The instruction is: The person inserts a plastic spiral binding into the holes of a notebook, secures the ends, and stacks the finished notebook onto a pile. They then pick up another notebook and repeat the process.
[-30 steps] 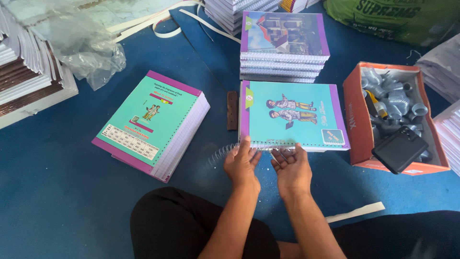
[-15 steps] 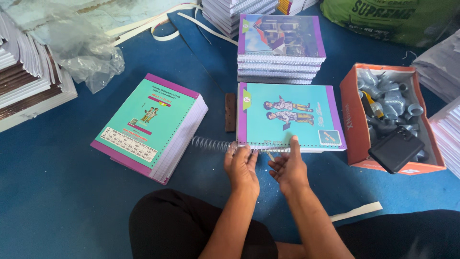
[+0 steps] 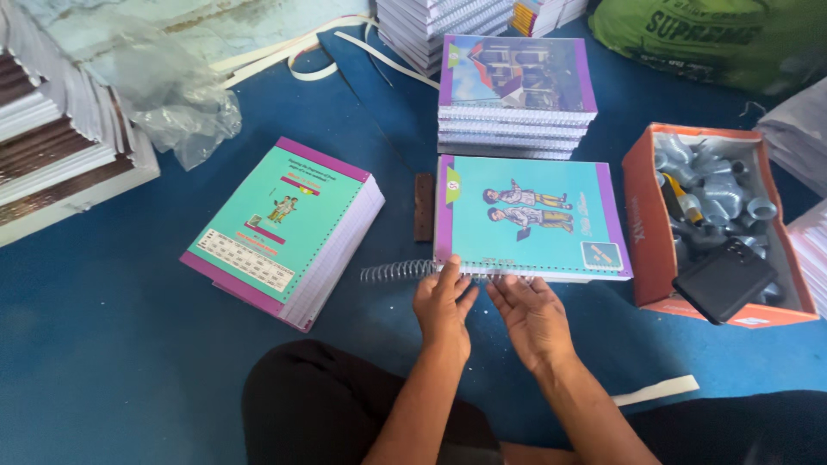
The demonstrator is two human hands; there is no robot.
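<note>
Where the blue floor [image 3: 103,379] meets the person's knees, both hands are working at the near edge of a teal exercise book [image 3: 527,215]. The left hand [image 3: 443,303] is lying with its fingers on the wire spiral [image 3: 401,271], which is sticking out to the left of the book's near edge; the stretch of spiral under the fingers is hidden. The right hand [image 3: 534,312] is lying palm-up and open just beside it, fingertips at the book's edge; whether it is gripping the spiral cannot be told. The two hands are sitting close together, not touching. A loose stack of pages [image 3: 284,228] is lying well to the left. An orange box [image 3: 642,224] of grey metal fittings is standing to the right, with a black phone [image 3: 724,280] resting on its rim. A second pile of bound books [image 3: 515,90] is sitting behind, and further stacks are being cut off by the frame edges.
</note>
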